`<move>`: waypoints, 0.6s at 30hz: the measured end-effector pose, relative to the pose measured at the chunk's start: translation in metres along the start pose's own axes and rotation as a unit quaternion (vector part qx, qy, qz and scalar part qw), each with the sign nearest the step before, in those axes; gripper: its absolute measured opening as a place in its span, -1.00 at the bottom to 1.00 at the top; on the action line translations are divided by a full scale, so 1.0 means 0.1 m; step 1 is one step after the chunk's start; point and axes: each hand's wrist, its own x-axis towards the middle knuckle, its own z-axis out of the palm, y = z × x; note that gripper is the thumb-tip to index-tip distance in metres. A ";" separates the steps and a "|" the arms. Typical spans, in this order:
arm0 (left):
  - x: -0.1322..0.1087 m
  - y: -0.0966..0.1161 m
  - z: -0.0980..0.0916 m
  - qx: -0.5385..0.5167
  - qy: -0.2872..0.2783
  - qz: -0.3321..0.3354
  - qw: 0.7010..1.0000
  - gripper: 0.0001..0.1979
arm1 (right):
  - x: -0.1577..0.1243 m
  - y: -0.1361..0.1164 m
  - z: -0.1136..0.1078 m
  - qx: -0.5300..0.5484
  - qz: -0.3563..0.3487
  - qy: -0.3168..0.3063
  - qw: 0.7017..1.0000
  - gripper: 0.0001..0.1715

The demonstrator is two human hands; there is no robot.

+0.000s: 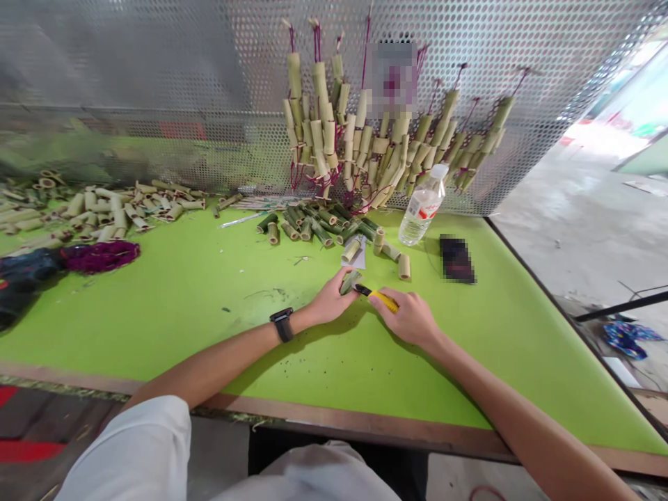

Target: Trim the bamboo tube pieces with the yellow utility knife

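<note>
My left hand (332, 300), with a black watch on its wrist, grips a short greenish bamboo tube (351, 281) above the green table. In my right hand (410, 316) is a yellow and black utility knife (383, 300). Its front end meets or nearly meets the tube's right side; whether the blade touches I cannot tell. Just beyond my hands lie a few pale bamboo pieces (404, 267) and a small light sheet of paper (358, 259). Behind these is a pile of dark green bamboo tubes (318, 224).
Strung bamboo pieces (323, 132) hang on a perforated metal panel (250, 69). A water bottle (422, 209) stands at the back right, beside a dark flat object (457, 259). Many cut bamboo pieces (115, 209), purple cord (103, 257) and a dark power tool (24, 282) lie left.
</note>
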 end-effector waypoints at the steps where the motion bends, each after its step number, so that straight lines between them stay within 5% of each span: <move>1: 0.00 0.01 0.00 -0.006 -0.003 -0.005 1.000 -0.65 | 0.00 -0.01 0.01 -0.002 -0.002 0.003 1.000 -0.20; 11: -0.11 0.09 0.03 0.021 -0.026 -0.047 0.998 -0.57 | 0.15 0.24 -0.28 -0.019 0.103 0.120 0.987 -0.13; 18: -0.05 0.09 0.02 0.011 0.012 -0.022 1.000 -0.64 | 0.05 0.09 -0.16 0.028 0.046 0.014 0.998 -0.05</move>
